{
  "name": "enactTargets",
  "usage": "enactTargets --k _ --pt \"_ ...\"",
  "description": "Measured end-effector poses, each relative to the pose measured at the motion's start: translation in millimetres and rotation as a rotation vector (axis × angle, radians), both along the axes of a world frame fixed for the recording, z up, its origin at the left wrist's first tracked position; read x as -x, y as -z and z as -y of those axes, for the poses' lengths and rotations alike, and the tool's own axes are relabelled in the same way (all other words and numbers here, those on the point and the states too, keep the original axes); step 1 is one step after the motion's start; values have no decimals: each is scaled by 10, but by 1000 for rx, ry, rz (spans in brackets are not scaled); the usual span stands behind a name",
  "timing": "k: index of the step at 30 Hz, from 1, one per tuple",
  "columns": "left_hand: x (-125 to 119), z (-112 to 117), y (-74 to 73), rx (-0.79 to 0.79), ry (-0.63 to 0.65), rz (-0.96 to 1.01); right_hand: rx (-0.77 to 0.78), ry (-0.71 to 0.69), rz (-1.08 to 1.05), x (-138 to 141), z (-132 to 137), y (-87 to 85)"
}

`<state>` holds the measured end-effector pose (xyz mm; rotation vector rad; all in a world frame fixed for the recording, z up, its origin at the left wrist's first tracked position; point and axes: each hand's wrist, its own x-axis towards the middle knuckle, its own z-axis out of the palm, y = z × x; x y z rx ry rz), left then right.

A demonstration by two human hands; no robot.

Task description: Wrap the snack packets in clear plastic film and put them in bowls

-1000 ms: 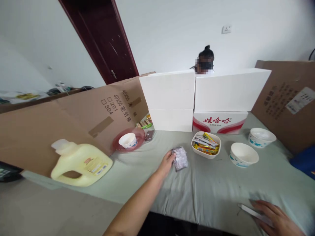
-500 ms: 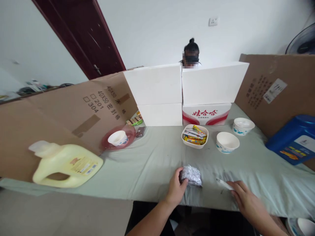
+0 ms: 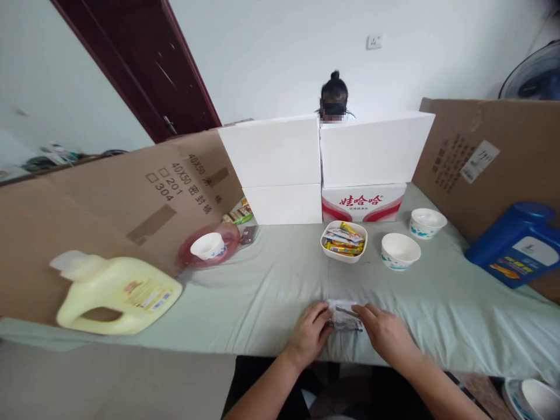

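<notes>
A small silvery packet (image 3: 343, 315) lies near the front edge of the pale green cloth (image 3: 271, 286). My left hand (image 3: 308, 335) grips its left side with curled fingers. My right hand (image 3: 385, 332) presses on its right side, fingers bent over it, and a thin pale strip seen earlier in that hand is hidden. Behind them stands a white bowl of yellow sachets (image 3: 344, 240).
Two empty white bowls (image 3: 400, 251) (image 3: 427, 223) sit to the right, a blue jug (image 3: 516, 245) beyond. A yellow jug (image 3: 116, 294) lies left, near a pink plate with a cup (image 3: 210, 246). White boxes (image 3: 324, 157) and cardboard walls (image 3: 109, 204) enclose the table; a person sits behind.
My left hand pulled the silvery packet from mid-table to the front edge. My right hand slid left from the table's corner and now meets the packet.
</notes>
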<state>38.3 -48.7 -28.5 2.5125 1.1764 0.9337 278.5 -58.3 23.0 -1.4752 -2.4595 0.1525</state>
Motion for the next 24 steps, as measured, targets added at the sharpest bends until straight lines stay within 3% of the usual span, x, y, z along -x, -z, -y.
enactTargets --k 6,10,13,18,21,24 --pt "5 31 85 49 -59 52 -65 -116 129 231 -176 -170" --pt "5 36 42 76 -58 46 -62 -138 142 77 -221 -188" --pt "6 37 36 86 -74 27 -28 -78 102 -274 -180 -104" --pt "8 3 53 70 -78 31 46 84 27 -876 -37 200" --pt "4 -31 44 91 -40 4 -48 184 -38 -906 17 322" --pt "7 -43 24 132 -38 7 -110 164 -183 -605 32 293"
